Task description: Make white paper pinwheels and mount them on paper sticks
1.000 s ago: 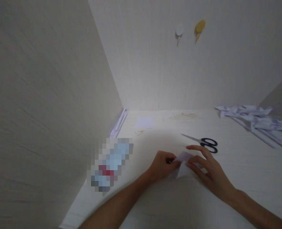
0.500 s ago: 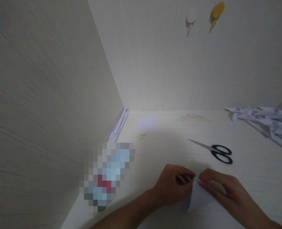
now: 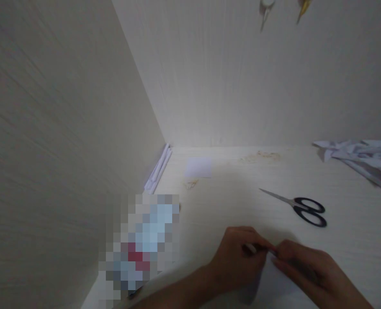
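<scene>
Counter [image 3: 225, 206], pale and broad, lies under all of this; my landmark on it is the scissors [image 3: 291, 201]. Beyond them to the right is a bundle of rolled and crumpled paper [image 3: 367, 161], which I judge loose enough to slide if my arm caught it. Well left of the scissors is a pixelated thing [image 3: 153, 234] I can't make out. On my side of the scissors, my left hand [image 3: 238, 257] and right hand [image 3: 315, 268] are pinched narrow, fingertips almost meeting on a piece of white paper [image 3: 270, 283] that hangs below them. Should the two pinches pull apart, that thin paper could tear; because my fingers cover its upper edge, a crooked crease could slip past me. Far left of the scissors, slim paper rolls [image 3: 158, 168] lie bunched together. The scissors themselves sit near my right hand: a careless outward swing could knock the handles and turn the blades. Beyond and left of the scissors' tip, a square sheet [image 3: 198, 167] might drift in a draught, and the thin yellowish loops [image 3: 190, 184] could be swept aside by a passing wrist.
</scene>
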### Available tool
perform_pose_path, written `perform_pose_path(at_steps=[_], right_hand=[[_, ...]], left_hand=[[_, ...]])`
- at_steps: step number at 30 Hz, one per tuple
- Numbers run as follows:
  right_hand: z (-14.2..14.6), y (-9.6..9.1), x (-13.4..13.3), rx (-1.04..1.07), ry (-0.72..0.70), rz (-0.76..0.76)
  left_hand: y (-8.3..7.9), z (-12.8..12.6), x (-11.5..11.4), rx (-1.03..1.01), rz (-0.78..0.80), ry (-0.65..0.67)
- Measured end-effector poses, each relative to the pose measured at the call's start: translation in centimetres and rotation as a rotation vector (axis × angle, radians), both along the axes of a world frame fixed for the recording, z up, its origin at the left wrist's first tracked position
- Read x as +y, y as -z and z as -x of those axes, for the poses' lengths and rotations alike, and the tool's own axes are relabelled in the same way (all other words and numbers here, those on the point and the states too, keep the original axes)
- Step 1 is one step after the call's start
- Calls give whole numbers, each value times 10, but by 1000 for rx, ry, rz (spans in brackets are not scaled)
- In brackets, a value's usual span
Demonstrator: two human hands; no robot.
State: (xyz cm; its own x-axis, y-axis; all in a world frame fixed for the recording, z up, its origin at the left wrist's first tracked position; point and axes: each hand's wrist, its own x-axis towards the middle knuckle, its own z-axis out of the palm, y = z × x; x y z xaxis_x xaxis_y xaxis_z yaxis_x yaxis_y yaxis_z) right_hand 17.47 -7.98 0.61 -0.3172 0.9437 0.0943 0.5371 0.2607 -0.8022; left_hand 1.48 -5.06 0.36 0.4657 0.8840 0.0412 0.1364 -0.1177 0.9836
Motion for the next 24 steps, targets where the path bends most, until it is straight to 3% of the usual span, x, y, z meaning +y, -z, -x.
perform_pose_path(at_steps=[7, 17, 24], right_hand=[[-5, 6, -2, -16, 36, 98], [-4, -1, 2, 50, 88, 94], [-3, 4, -1, 111, 141, 128]], left_hand=[[-3, -1, 0, -16, 26, -7], [-5, 0, 3, -3, 43, 10], [-2, 1, 4, -22, 99, 12]])
